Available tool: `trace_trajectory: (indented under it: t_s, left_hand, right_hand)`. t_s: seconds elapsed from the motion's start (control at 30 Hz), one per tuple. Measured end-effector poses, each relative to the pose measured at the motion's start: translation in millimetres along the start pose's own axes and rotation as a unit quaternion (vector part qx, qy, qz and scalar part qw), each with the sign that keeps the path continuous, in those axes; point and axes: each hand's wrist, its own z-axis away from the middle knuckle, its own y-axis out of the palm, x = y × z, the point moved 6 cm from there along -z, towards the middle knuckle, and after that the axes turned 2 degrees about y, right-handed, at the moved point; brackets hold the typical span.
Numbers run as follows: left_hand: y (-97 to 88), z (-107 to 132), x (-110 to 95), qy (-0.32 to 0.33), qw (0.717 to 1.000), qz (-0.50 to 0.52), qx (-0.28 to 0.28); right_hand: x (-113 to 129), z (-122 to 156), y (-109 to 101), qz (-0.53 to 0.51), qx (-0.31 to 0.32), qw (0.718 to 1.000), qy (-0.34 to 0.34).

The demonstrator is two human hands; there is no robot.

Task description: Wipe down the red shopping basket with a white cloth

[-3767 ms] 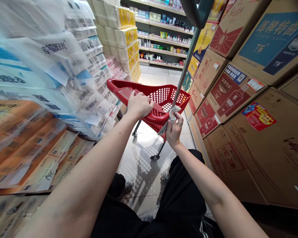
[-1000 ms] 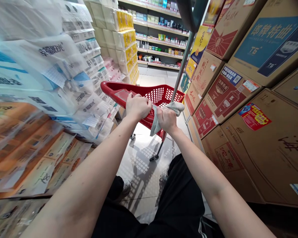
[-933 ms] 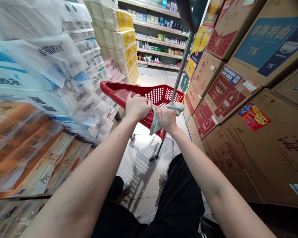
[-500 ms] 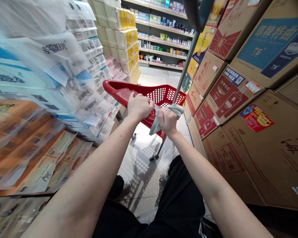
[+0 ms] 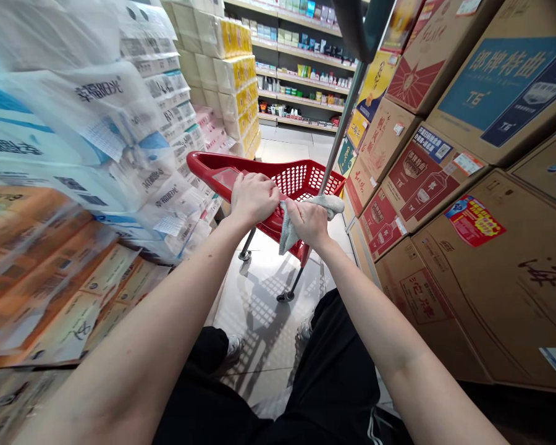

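Note:
In the head view a red plastic shopping cart point(image 5: 208, 176) with a perforated basket stands in the aisle ahead of me, its handle slanting from upper left to lower right. My left hand point(image 5: 254, 196) is closed over the middle of that handle, knuckles up. Closer to its right end, my right hand point(image 5: 309, 224) grips a light grey cloth point(image 5: 332, 204). One end of the cloth pokes out to the right, and another hangs below between my hands. My right hand's fingertips and whatever lies under the cloth are hidden.
Wrapped tissue packs point(image 5: 143, 133) are piled along the left. Cardboard cartons point(image 5: 472, 222) form a wall close on the right. Between cart and cartons a metal pole point(image 5: 341, 133) rises to a dark curved top. Shelves of small goods point(image 5: 306, 80) stand at the far end.
The cart handle and my left hand have shifted slightly left in view. The cart's left wheel shows more fully. Both hands keep their hold.

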Motion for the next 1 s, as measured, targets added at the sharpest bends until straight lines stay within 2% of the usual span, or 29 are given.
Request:
trace_trajectory:
  t_s: [0.2, 0.33, 0.63, 0.73, 0.87, 1.0]
  left_hand:
    - [5.8, -13, 17, 0.003, 0.997, -0.044, 0.068]
    - [6.4, -18, 25, 0.011, 0.996, -0.034, 0.086]
    - [14.3, -24, 22, 0.057, 0.989, -0.058, 0.123]
    - [13.4, -22, 19, 0.043, 0.989, -0.064, 0.124]
    - [9.3, -18, 13, 0.020, 0.992, -0.083, 0.097]
    - [7.1, -16, 12, -0.008, 0.993, -0.094, 0.076]
  right_hand:
    - [0, 0, -4, -0.014, 0.007, 0.999, -0.037]
    - [-3, 1, -7, -0.022, 0.015, 0.998, -0.063]
    - [-20, 6, -16, -0.043, 0.044, 0.992, -0.109]
    - [-24, 5, -18, -0.036, 0.072, 0.990, -0.113]
    - [-26, 3, -17, -0.011, 0.085, 0.992, -0.097]
    - [-18, 9, -14, 0.034, 0.008, 0.998, -0.049]
